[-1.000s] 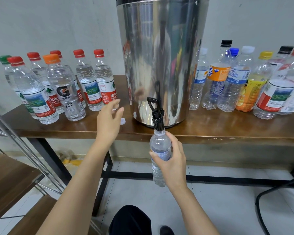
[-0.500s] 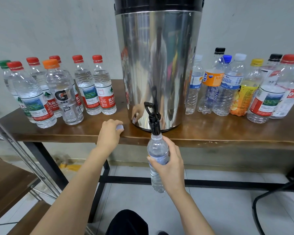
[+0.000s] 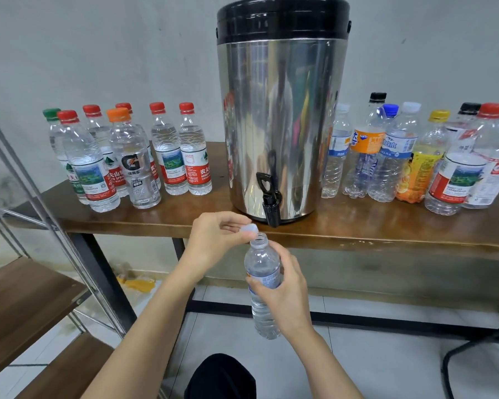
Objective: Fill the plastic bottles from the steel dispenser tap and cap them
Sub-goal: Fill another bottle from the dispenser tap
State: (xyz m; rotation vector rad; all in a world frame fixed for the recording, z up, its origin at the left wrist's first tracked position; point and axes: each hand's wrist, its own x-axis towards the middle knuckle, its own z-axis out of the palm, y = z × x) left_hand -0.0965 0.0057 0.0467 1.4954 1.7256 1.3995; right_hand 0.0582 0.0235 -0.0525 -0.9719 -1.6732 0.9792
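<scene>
Bottle [image 3: 261, 262]: gripped, right hand [image 3: 286, 295] | cap [image 3: 249, 229]: pinched, left hand [image 3: 213, 235] | readable: FANTA label [image 3: 368, 141]

The single camera sits on my head, looking forward and down. It faces the bench [image 3: 386, 226] nearly front-on, with the wall behind. My forearms run up from the lower edge, and my left hand [image 3: 213, 240] with the cap [image 3: 249, 228] meets my right hand [image 3: 288, 295] round the bottle [image 3: 261, 263] just below centre, close to the lens. The steel dispenser [image 3: 280, 125] fills the upper middle, its lid reaching the top edge. The wide angle also takes in the floor [image 3: 386, 364] and a shelf [image 3: 20, 306] at the left.
</scene>
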